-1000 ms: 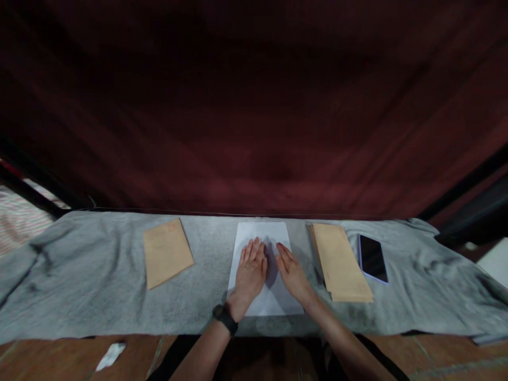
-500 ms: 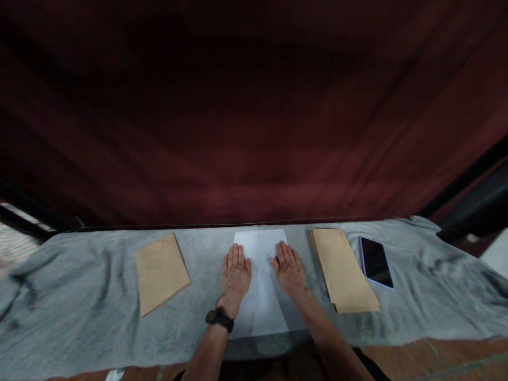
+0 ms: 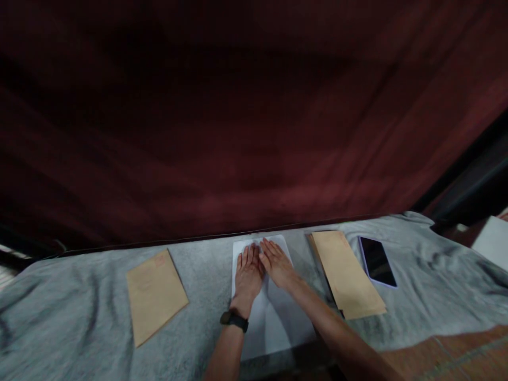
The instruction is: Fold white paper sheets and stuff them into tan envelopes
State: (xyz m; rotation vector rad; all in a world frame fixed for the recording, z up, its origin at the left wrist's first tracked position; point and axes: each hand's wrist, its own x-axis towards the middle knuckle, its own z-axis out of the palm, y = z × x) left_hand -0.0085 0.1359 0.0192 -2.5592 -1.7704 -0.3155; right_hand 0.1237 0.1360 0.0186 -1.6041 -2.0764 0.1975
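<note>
Left hand [image 3: 248, 275], right hand [image 3: 278, 266] side by side, flat on white paper [image 3: 278, 324]; fingers straight, close together, gripping nothing. Looks like smoothing; soft grey cloth [image 3: 79, 317] on bench calls for even pressure.

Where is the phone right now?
In the head view, the phone lies screen up on the grey cloth, far right, just right of the stack of brown envelopes.

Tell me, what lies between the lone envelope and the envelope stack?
A white sheet, left hand and right hand flat on it; head view.
</note>
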